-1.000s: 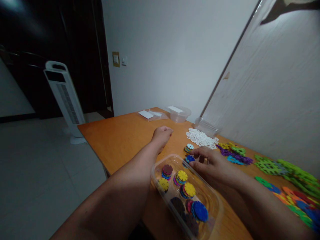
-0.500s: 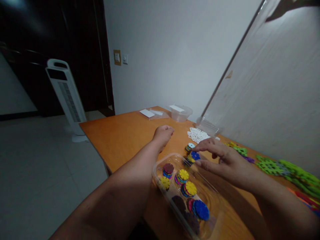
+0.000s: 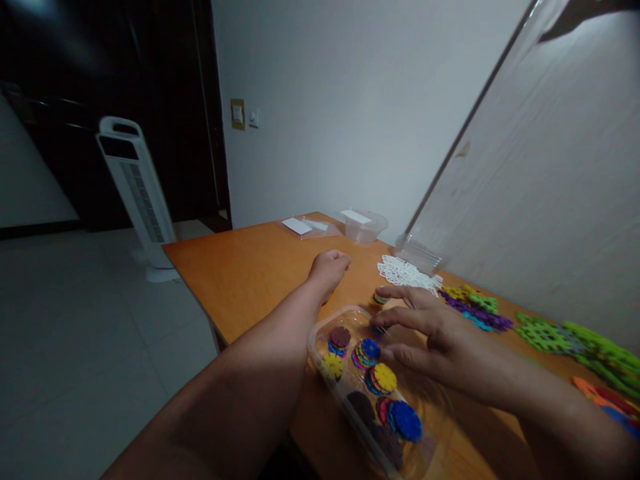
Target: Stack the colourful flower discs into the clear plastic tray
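Dim room, orange table [image 3: 250, 267]. Right hand [image 3: 440, 337] spread, holding nothing, over clear tub [image 3: 425, 427] of stacked discs [image 3: 373, 367]; likely mid-sorting. Left hand [image 3: 330, 267] loosely curled, resting. Next pickup probably from loose discs [image 3: 380, 298].

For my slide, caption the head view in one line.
Right hand spread open over a clear tray of stacked coloured discs; left hand fisted on the orange table.

Orange wooden desk [image 3: 250, 267] carries a clear plastic tray [image 3: 420, 460], a white lattice pile [image 3: 407, 273], coloured interlocking pieces [image 3: 475, 310], a clear tub [image 3: 364, 227] and flat lids [image 3: 305, 227].
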Demonstrator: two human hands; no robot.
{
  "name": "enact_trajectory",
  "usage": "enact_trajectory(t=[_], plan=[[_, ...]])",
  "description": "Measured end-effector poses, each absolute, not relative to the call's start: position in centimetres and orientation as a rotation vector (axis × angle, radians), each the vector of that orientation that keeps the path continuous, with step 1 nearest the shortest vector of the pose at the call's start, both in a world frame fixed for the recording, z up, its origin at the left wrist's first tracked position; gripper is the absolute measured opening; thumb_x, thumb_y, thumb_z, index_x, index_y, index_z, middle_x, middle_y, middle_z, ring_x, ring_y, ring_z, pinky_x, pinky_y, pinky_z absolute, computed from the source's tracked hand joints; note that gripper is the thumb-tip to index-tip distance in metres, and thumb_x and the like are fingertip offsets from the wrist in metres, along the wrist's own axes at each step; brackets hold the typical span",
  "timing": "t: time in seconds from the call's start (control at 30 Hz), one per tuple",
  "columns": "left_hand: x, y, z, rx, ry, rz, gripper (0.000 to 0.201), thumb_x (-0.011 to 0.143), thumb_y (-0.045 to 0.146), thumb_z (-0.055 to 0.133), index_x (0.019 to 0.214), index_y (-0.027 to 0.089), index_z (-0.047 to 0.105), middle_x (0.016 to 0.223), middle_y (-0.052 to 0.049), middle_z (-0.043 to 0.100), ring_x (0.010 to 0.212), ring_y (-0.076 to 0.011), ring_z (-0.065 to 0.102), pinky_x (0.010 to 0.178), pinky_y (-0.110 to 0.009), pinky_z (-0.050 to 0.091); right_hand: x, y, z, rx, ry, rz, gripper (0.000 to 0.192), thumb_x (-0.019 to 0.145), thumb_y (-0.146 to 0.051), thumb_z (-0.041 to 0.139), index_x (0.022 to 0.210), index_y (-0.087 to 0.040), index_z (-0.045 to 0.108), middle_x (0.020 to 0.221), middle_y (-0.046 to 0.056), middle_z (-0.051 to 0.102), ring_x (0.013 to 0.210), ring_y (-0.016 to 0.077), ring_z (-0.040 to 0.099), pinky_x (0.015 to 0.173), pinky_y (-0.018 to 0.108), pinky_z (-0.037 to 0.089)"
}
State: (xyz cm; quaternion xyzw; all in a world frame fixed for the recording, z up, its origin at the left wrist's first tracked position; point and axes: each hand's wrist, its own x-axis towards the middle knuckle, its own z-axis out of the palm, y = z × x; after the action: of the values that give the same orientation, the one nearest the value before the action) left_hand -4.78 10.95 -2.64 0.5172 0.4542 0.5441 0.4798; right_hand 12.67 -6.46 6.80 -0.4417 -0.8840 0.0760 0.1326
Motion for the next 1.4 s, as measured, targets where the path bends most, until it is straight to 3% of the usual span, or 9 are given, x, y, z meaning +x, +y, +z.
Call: enact_trajectory(t=[0.13,0.23,0.5,0.73,0.97,1.07,1.27,1.4], plan=[[-4.8,11.0,-2.7,1.261,1.099,1.326,0.013,0.072,0.029,0.062,0.069,0.017,0.06,0.06,0.001,0.056,0.055,-0.0109,0.046,0.053,-0.024,0.032,13.7,-5.2,6.1,-1.267,-2.396,0.207,0.022,0.095,-0.03,0.059,0.112,-0.026,0.071,0.123,0.01,0.065,0.116,0.0268,0.06,0.1,0.046,0.049],[-4.8,10.9,-2.6,1.248,1.093,1.327,0.012,0.073,0.029,0.062,0.069,0.017,0.061,0.061,0.001,0.056,0.055,-0.0109,0.046,0.054,-0.024,0.032,14.5,-4.1,5.1,-1.39,-2.285,0.22,0.023,0.094,-0.032,0.057,0.108,-0.023,0.072,0.106,0.01,0.069,0.101,0.026,0.065,0.091,0.044,0.052],[-4.8,10.8,-2.4,1.259,1.102,1.332,0.011,0.073,0.028,0.061,0.069,0.017,0.061,0.06,0.001,0.055,0.055,-0.011,0.046,0.055,-0.024,0.033,15.2,-3.3,3.2,-1.5,-2.313,0.324,0.038,0.09,-0.041,0.065,0.12,-0.019,0.072,0.114,0.012,0.069,0.107,0.0284,0.063,0.093,0.046,0.05],[-4.8,11.0,-2.7,1.243,1.084,1.324,0.012,0.073,0.029,0.062,0.068,0.018,0.06,0.06,0.001,0.055,0.054,-0.0107,0.045,0.053,-0.024,0.031,15.0,-3.1,3.2,-1.483,-2.36,0.379,0.026,0.091,-0.038,0.063,0.106,-0.02,0.076,0.104,0.01,0.07,0.099,0.0263,0.065,0.089,0.043,0.051],[-4.7,11.1,-2.9,1.255,1.09,1.323,0.013,0.073,0.03,0.063,0.07,0.018,0.06,0.061,0.001,0.056,0.054,-0.0107,0.045,0.053,-0.024,0.03,14.7,-3.8,4.5,-1.396,-2.213,0.281,0.03,0.092,-0.041,0.063,0.113,-0.023,0.072,0.104,0.009,0.07,0.096,0.0255,0.065,0.085,0.042,0.052],[-4.7,11.1,-2.9,1.261,1.093,1.324,0.013,0.073,0.03,0.062,0.07,0.018,0.06,0.061,0.001,0.055,0.054,-0.0108,0.045,0.053,-0.024,0.031,13.8,-4.8,5.6,-1.268,-2.312,0.242,0.027,0.092,-0.037,0.064,0.115,-0.025,0.071,0.109,0.01,0.068,0.103,0.0263,0.064,0.091,0.044,0.051],[-4.8,10.9,-2.6,1.266,1.117,1.314,0.014,0.074,0.031,0.062,0.07,0.018,0.061,0.063,0.001,0.057,0.055,-0.0111,0.046,0.052,-0.025,0.03,12.1,-6.8,6.7,-1.209,-2.567,0.191,0.031,0.091,-0.034,0.068,0.122,-0.035,0.071,0.15,0.007,0.048,0.134,0.0324,0.048,0.108,0.053,0.043],[-4.7,11.0,-2.7,1.265,1.118,1.323,0.014,0.073,0.031,0.062,0.07,0.017,0.061,0.063,0.0,0.058,0.056,-0.0112,0.046,0.054,-0.025,0.031,12.0,-7.1,6.6,-1.263,-2.637,0.107,0.03,0.09,-0.034,0.069,0.119,-0.036,0.073,0.154,0.006,0.044,0.137,0.0349,0.044,0.11,0.056,0.041]])
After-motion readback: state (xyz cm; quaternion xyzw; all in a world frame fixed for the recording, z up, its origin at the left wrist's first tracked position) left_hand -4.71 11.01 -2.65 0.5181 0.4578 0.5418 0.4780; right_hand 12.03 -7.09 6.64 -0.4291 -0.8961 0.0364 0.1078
